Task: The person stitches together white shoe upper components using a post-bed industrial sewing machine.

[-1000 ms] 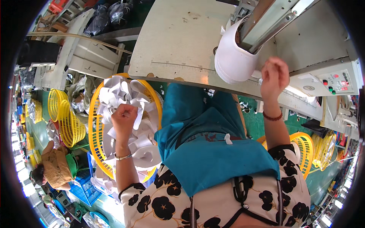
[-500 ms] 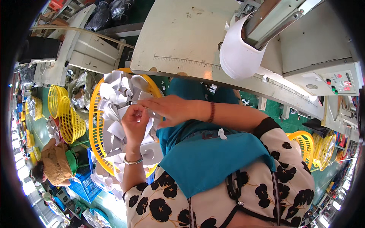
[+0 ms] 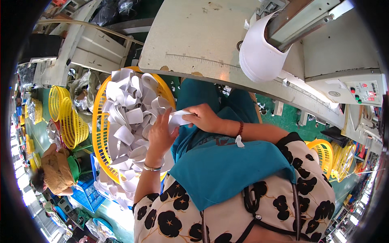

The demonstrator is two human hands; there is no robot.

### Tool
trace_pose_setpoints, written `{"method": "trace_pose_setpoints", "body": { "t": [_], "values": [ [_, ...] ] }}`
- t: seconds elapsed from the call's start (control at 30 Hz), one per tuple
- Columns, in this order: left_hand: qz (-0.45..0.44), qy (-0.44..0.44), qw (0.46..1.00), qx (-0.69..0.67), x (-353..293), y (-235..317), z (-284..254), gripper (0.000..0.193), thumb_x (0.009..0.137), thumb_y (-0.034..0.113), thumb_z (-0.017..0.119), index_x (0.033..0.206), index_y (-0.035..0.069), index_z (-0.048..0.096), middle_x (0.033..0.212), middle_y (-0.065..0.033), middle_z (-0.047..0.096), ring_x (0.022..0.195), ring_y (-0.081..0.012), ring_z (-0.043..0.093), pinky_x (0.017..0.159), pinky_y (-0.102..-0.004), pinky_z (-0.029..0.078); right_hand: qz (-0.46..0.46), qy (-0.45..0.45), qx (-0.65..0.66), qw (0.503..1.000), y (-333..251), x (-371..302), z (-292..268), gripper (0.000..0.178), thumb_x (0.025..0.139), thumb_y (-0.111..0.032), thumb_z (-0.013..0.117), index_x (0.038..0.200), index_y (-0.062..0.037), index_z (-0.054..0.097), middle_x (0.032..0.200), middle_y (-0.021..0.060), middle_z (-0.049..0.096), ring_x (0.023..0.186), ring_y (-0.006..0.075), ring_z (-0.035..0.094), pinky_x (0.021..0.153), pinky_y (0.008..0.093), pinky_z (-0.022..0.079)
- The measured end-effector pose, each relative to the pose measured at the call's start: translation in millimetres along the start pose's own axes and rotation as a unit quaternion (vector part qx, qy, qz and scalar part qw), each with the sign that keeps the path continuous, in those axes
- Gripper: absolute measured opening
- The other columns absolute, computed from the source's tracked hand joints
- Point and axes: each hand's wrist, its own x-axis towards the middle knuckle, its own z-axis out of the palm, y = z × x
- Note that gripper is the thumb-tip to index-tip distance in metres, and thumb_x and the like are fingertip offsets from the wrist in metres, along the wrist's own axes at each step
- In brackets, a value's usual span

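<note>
Hands since the earlier frame: the right hand (image 3: 204,118) has drawn back from over the left hand (image 3: 160,135), and a white strip (image 3: 177,118) shows between them.
Apron: teal cloth (image 3: 231,172) spread over the lap, likely to guard the clothes.
Right grip: thumb and fingers clamped together on the strip's right end.
Left grip: thumb and fingers apart about the other end, probably steadying it; whether they pinch cannot be told.
Strip: in front of the body, over the left thigh beside the basket, seemingly where both hands meet easily.
Basket: yellow basket (image 3: 95,137) at the left thigh, heaped with loose curled strips (image 3: 135,116); close by, presumably to shorten the reach.
Table: pale table (image 3: 190,36) beyond the knees, ruler marks near its edge, probably for measuring.
Stack: curved white pieces (image 3: 259,56) hang around the machine arm (image 3: 302,20), which seemingly keeps them nested.
Far left: another person (image 3: 56,172) beside a blue crate (image 3: 87,195).
</note>
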Motion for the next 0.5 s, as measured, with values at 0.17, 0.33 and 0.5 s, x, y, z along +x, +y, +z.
{"method": "trace_pose_setpoints", "body": {
  "t": [0.17, 0.33, 0.5],
  "values": [
    [0.081, 0.035, 0.996, -0.028, -7.1, -1.7, -10.7, 0.062, 0.073, 0.018, 0.07, 0.13, 0.012, 0.044, 0.087, -0.0124, 0.064, 0.068, -0.0307, 0.063, 0.056, -0.0382, 0.049, -0.107, 0.015, -0.091, 0.99, -11.8, -17.8, -12.1, 0.022, 0.086, -0.012, 0.056, 0.102, 0.0017, 0.063, 0.069, 0.0158, 0.063, 0.055, 0.021, 0.062, 0.053, 0.0311, 0.047],
    [0.084, 0.019, 0.996, -0.016, -18.1, 2.5, -15.5, 0.059, 0.076, 0.019, 0.069, 0.129, 0.009, 0.046, 0.072, -0.014, 0.065, 0.057, -0.0297, 0.062, 0.052, -0.0377, 0.048, -0.146, -0.016, -0.107, 0.983, -28.7, -24.2, -21.8, 0.023, 0.086, -0.011, 0.057, 0.105, 0.001, 0.062, 0.071, 0.0148, 0.064, 0.055, 0.0202, 0.062, 0.053, 0.0313, 0.048],
    [0.126, 0.054, 0.988, 0.077, -23.9, 31.2, -29.7, 0.058, 0.069, 0.012, 0.072, 0.123, 0.007, 0.052, 0.061, -0.0108, 0.059, 0.052, -0.0251, 0.058, 0.049, -0.0345, 0.045, -0.019, 0.005, -0.006, 1.0, -32.9, -19.8, -27.7, 0.02, 0.086, -0.013, 0.059, 0.1, 0.0001, 0.065, 0.067, 0.009, 0.064, 0.055, 0.0102, 0.06, 0.05, 0.0263, 0.046]
  ]
}}
